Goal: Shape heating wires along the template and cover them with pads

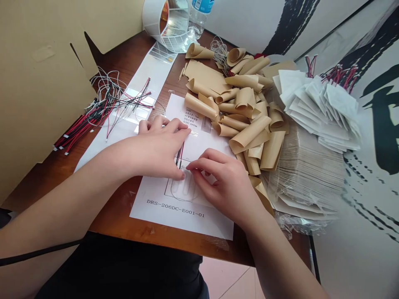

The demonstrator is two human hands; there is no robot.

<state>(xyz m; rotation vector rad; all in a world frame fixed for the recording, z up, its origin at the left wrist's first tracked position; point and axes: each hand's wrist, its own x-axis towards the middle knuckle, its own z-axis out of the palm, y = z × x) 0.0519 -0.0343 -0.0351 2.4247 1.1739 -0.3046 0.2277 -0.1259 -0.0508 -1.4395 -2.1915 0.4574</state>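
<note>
Red-and-black leads (180, 154) lay on the printed template sheet (187, 218) near the table's front edge (156, 233), beside the unclenched left hand (158, 151), while the right hand's (222, 185) fingertips (190, 166) worked at a thin wire loop (183, 187), any grasp on it impossible to tell

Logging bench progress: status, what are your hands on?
Left hand and right hand on printed sheet, red-black wire pair between. Curled tan sheets crowd right edge.
</note>
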